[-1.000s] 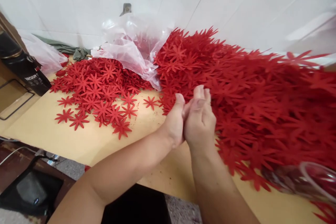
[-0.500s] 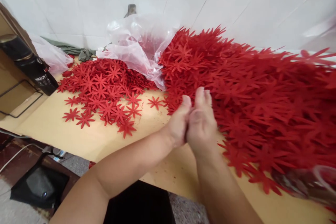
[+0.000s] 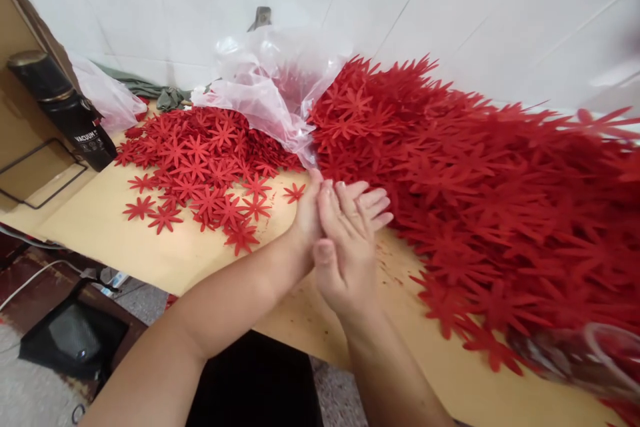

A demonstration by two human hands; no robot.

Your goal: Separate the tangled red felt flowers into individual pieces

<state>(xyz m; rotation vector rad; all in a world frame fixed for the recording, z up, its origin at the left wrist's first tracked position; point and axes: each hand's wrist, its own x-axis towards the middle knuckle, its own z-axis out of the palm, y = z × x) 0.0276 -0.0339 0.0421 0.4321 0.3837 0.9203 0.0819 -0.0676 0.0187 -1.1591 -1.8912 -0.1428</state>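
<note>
L hand (image 3: 306, 219) & R hand (image 3: 350, 257) pressed together, crossed, over the tabletop (image 3: 120, 247). Vs. ½ sec ago: both shifted left & twisted; L fingers (image 3: 376, 200) now poke out right past R hand, straight, slightly fanned. R fingers straight, close together, thumb apart; can't tell if anything's btwn palms. Big heap of red flowers (image 3: 480, 187) on right, smaller heap (image 3: 195, 157) far left, clear plastic bag (image 3: 277, 77) btwn them, as before.
</note>
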